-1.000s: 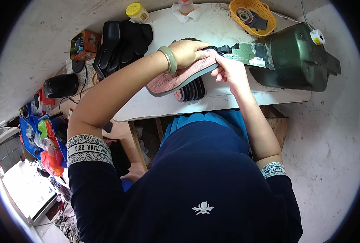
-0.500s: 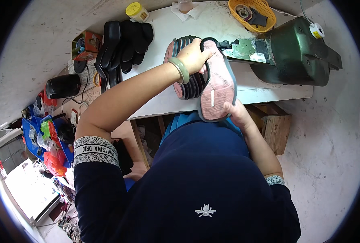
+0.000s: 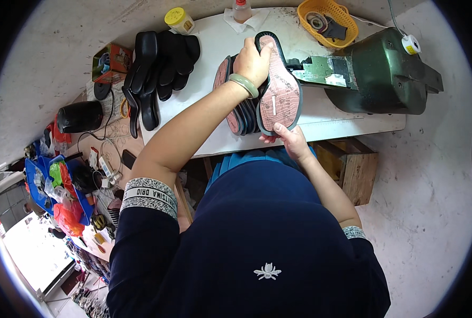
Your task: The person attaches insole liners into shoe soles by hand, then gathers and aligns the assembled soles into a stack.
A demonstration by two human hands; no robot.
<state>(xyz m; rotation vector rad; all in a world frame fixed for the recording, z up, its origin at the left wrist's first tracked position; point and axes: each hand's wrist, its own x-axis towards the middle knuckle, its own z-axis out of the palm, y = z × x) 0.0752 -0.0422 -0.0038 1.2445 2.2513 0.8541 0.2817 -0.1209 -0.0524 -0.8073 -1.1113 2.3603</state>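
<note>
A shoe insole (image 3: 281,98) with a pink, printed underside and a dark rim is held between my two hands. My left hand (image 3: 252,63), with a pale bangle at its wrist, is closed around the narrower far part, thumb on the pink face. At the wide near end my right hand (image 3: 291,141) pinches the edge, its thumb on top and fingers beneath. Just left of it, partly under my left wrist, a row of similar insoles (image 3: 240,121) leans together on the white table (image 3: 321,114). The insole overlaps the near end of the green machine's arm (image 3: 321,70).
The green machine body (image 3: 379,71) stands at the right. Black padded pieces (image 3: 164,58) lie at the left. Farther back are a yellow-lidded jar (image 3: 179,20), a small bottle (image 3: 242,10) and a yellow basket (image 3: 329,24). Below the table's right side is a wooden box (image 3: 359,175).
Both hands have carried the insole away from my body and slightly left. My right hand has come nearer the table's front edge, still at the wide end.
</note>
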